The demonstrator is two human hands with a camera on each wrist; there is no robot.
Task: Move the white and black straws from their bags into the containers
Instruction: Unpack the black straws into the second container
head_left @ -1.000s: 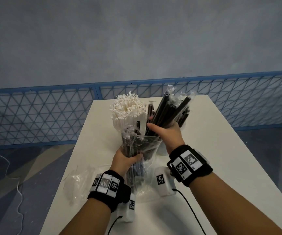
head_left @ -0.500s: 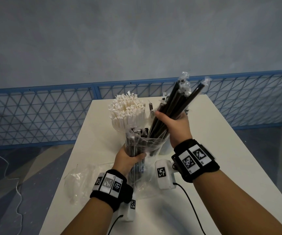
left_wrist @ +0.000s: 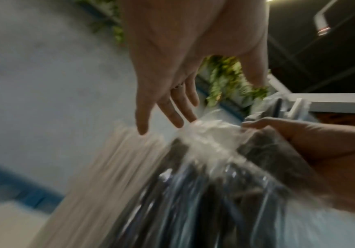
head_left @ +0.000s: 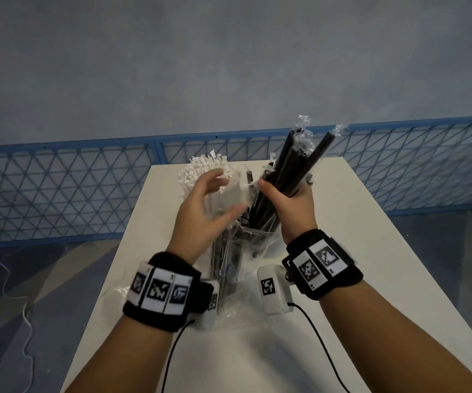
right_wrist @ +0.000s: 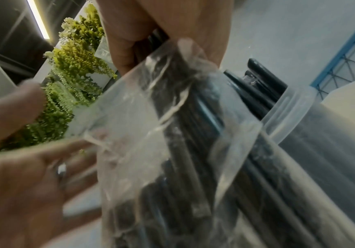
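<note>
My right hand grips a bundle of black straws that tilts up and to the right, its lower ends still inside the clear bag. My left hand is open with spread fingers, just left of the bundle and in front of the white straws, holding nothing. In the left wrist view the fingers are straight above the bag. In the right wrist view the bag hangs under my grip, beside a clear container that holds black straws.
An empty clear bag lies at the left edge of the white table. A blue mesh fence runs behind the table. Cables trail from both wrist cameras toward me.
My right hand has lifted the black straws higher, partly out of the bag. My left hand has let go of the bag's lower part and risen, now open.
</note>
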